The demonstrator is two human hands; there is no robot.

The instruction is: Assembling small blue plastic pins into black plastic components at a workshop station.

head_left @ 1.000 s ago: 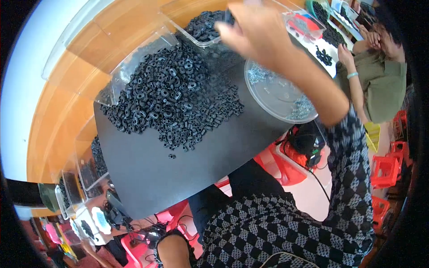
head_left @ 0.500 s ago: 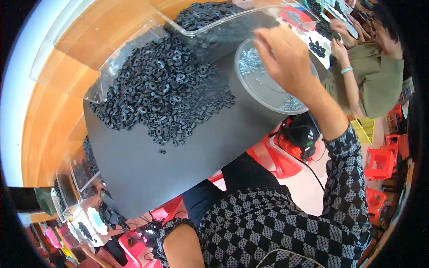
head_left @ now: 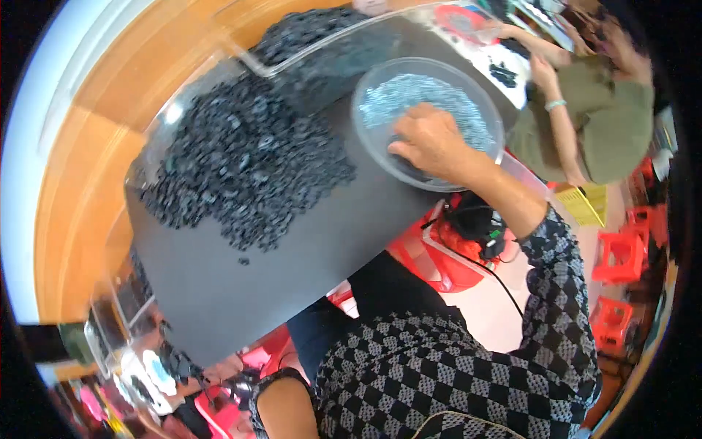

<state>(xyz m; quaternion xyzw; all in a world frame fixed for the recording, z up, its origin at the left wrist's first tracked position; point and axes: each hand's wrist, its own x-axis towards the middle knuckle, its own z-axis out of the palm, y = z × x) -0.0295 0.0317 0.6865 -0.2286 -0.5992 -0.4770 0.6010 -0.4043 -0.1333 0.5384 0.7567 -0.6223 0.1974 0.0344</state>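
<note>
My right hand (head_left: 433, 144) is inside a round clear plastic tub (head_left: 365, 157), low over its near side. The fingers curl downward, and a dark patch shows beside the thumb; I cannot make out what the fingertips hold. Small silvery metal pieces (head_left: 453, 99) lie thickly across the tub's far side. To the tub's left, a large heap of small black plastic parts (head_left: 241, 154) spreads over the dark grey tabletop (head_left: 248, 300). My left hand is out of view; only my bare left arm (head_left: 289, 410) shows at the lower edge.
Behind the heap stands a clear plastic bin (head_left: 274, 72) with more black parts (head_left: 307, 33). One loose part (head_left: 243, 261) lies before the heap. At the right, a person in an olive top (head_left: 603, 124) works at another table. Red stools (head_left: 620, 257) stand on the floor.
My right hand has come down from above the tub's far edge into it. The metal pieces, earlier in scattered patches, now show as a dense layer at the far side. The view has shifted slightly.
</note>
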